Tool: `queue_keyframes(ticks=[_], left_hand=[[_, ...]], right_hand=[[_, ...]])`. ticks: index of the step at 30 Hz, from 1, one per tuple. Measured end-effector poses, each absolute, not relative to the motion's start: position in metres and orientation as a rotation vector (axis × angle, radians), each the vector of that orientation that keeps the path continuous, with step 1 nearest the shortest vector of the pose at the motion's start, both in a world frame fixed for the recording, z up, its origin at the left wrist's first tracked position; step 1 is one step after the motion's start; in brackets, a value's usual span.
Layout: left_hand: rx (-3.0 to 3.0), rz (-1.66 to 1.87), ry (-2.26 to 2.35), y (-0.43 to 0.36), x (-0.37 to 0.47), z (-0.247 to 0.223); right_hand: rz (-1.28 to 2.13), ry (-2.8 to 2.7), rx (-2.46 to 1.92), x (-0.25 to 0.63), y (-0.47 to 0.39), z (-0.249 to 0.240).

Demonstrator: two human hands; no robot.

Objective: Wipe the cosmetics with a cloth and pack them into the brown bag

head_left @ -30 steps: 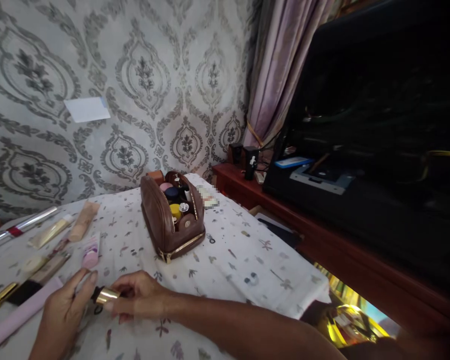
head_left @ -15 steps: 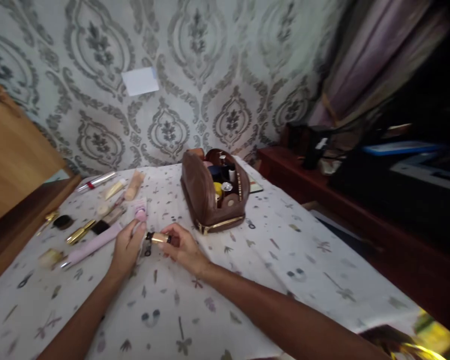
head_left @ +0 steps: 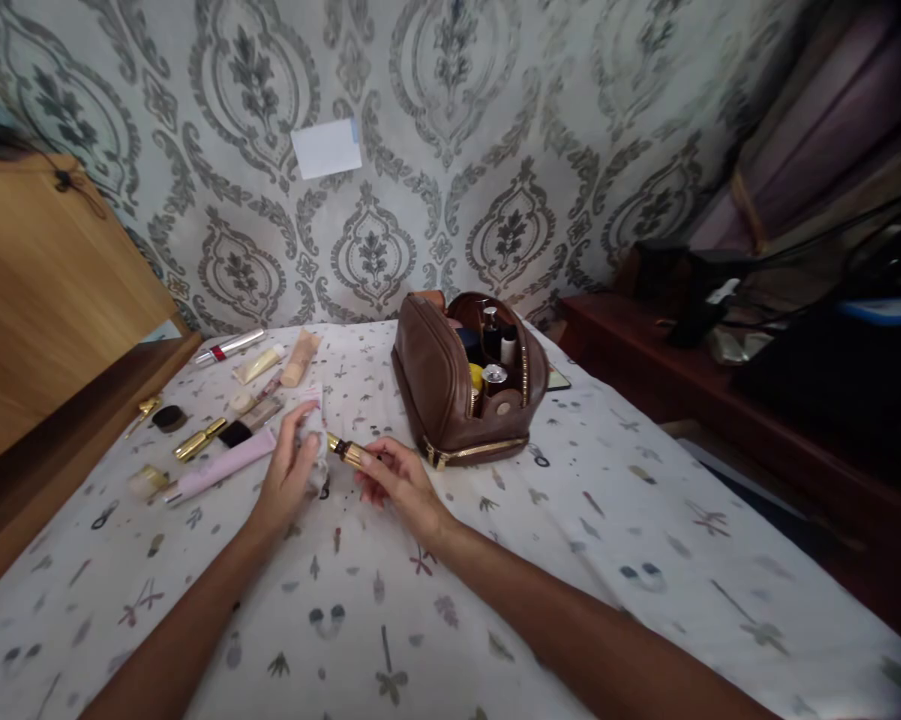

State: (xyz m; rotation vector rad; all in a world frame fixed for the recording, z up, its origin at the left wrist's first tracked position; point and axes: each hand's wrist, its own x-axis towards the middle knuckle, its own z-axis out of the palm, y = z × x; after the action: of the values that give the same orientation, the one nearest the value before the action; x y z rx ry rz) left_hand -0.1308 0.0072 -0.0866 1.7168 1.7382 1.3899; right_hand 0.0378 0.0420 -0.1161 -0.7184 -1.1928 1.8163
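Note:
My right hand [head_left: 405, 490] holds a gold-and-black cosmetic tube [head_left: 351, 455], which looks like a lipstick, by its right end. The tube points left, above the patterned cloth. Close to its other end, my left hand [head_left: 291, 465] is closed, thumb and fingers bent round a crumpled white tissue [head_left: 316, 448], partly blurred. Behind my left hand lies a pale tube [head_left: 313, 395], partly covered. A lilac tube [head_left: 221, 468] rests to the left of that hand. Right of my hands stands an open brown cosmetic bag [head_left: 439, 385] with several bottles inside.
Further left on the cloth [head_left: 390, 610] lie a gold tube [head_left: 200, 439], a round black-lidded jar [head_left: 169, 418], a beige tube [head_left: 300, 358], a silver tube [head_left: 230, 347] and several other cosmetics. A wooden panel [head_left: 52, 300] borders the left; a dark red-brown shelf [head_left: 630, 350] stands right.
The view has turned a little left, so everything sits further right. The white tissue now shows in my left hand, and the gold-and-black tube is tilted with its left end near it.

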Motion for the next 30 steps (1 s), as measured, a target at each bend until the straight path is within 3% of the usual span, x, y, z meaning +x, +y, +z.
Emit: queue_keyframes(ticks=[5, 30], left_hand=[[1.804, 1.12, 1.612, 0.007, -0.134, -0.089], [1.414, 1.218, 1.441, 0.012, -0.139, -0.092]], right_hand=[[1.833, -1.247, -0.716, 0.04, 0.041, -0.115], [1.851, -1.153, -0.69, 0.039, 0.043, -0.117]])
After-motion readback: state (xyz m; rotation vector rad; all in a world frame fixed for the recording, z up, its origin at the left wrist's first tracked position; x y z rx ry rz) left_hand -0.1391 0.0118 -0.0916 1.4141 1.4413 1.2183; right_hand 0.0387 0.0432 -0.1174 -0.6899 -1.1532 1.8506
